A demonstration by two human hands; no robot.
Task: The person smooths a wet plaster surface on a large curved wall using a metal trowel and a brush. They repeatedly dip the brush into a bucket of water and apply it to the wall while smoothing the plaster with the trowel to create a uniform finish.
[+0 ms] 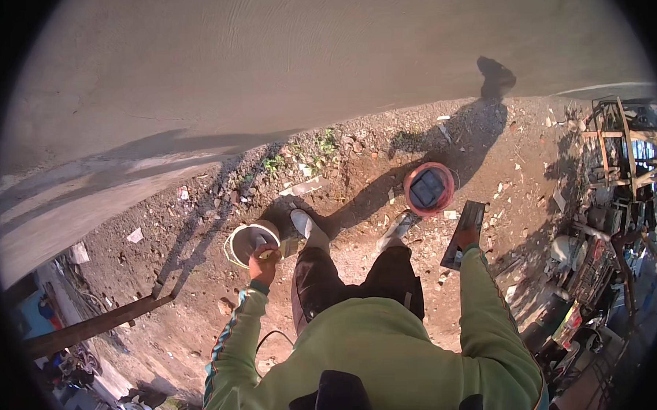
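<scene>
My left hand [264,266] is closed, with its knuckles over the near edge of a pale-rimmed bucket [233,254]. A narrow whitish tool [260,239] juts from this fist into the bucket; its exact kind is hard to make out. Held out to the right, my right hand [468,238] grips a dark rectangular plastering float [473,217], tilted above the ground. Ahead and to the left of the float, a red bucket [410,195] stands on the dirt with a dark square-looking thing [427,189] inside it.
A smooth grey plastered wall [322,51] spans the far side, with rubble and small weeds [273,163] along its base. Scrap wood and junk [587,260] pile up at the right. A wooden beam [103,325] lies at the left. My shoes [307,226] stand between the buckets.
</scene>
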